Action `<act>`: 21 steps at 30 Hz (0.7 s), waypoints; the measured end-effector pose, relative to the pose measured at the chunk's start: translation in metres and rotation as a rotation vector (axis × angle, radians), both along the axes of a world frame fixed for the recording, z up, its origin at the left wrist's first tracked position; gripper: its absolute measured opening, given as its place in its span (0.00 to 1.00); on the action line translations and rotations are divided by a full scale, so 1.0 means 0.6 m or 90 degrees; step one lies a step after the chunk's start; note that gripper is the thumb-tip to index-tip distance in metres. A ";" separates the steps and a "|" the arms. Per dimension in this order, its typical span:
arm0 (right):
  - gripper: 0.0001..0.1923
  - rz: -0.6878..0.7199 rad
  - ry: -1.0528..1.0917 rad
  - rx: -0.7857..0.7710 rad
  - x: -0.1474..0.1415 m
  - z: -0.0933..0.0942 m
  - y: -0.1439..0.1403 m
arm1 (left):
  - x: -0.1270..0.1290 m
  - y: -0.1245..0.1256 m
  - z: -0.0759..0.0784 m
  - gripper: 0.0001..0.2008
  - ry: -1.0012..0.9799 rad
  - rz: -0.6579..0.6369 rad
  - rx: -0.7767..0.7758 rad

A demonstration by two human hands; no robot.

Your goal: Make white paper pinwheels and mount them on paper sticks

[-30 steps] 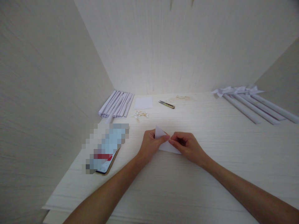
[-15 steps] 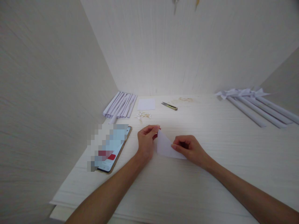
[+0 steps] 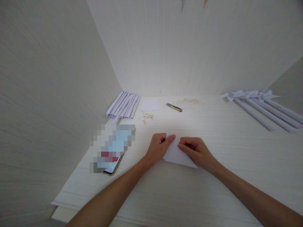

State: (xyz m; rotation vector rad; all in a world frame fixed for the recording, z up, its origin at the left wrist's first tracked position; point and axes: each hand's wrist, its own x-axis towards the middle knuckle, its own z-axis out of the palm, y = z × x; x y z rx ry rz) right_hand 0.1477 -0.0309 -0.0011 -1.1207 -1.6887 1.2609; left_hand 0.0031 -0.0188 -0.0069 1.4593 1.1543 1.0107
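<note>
A folded sheet of white paper (image 3: 176, 155), roughly triangular, is held between my hands just above the table. My left hand (image 3: 159, 145) grips its upper left part, thumb lying across the front and the other fingers behind. On the right sloping edge, my right hand (image 3: 195, 150) pinches the paper between thumb and curled fingers. The paper's lower edge slants down to a point under my right hand. Part of the sheet is hidden behind my fingers.
Rolled white paper tubes (image 3: 124, 105) lie at the back left, with a flat white sheet (image 3: 150, 104), cotton swab pieces (image 3: 147, 117) and thread snips (image 3: 174, 107) beside them. A phone (image 3: 115, 164), partly blurred, lies left. Longer paper rolls with pointed ends (image 3: 262, 108) rest at the right.
My left hand has shifted right and slightly down, its thumb now across the paper's front. The paper has tilted and moved right. My right hand keeps its pinch.
</note>
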 end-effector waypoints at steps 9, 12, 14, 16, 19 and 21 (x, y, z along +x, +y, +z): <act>0.14 0.011 -0.013 0.017 0.002 0.000 0.002 | 0.006 0.000 -0.002 0.20 -0.016 0.056 0.001; 0.13 0.001 -0.028 0.046 0.003 0.004 0.002 | 0.000 0.010 -0.004 0.21 -0.077 0.208 0.004; 0.13 -0.005 -0.021 0.047 0.003 0.006 0.001 | -0.006 0.017 -0.005 0.21 -0.113 0.283 0.013; 0.12 -0.021 0.001 0.047 0.005 0.005 0.002 | -0.014 0.024 -0.006 0.20 -0.147 0.352 0.018; 0.11 -0.078 0.089 0.044 0.011 -0.005 0.008 | -0.031 0.035 -0.007 0.20 -0.194 0.511 0.031; 0.11 -0.142 0.188 0.035 0.014 -0.014 0.015 | -0.039 0.038 -0.008 0.20 -0.218 0.570 0.054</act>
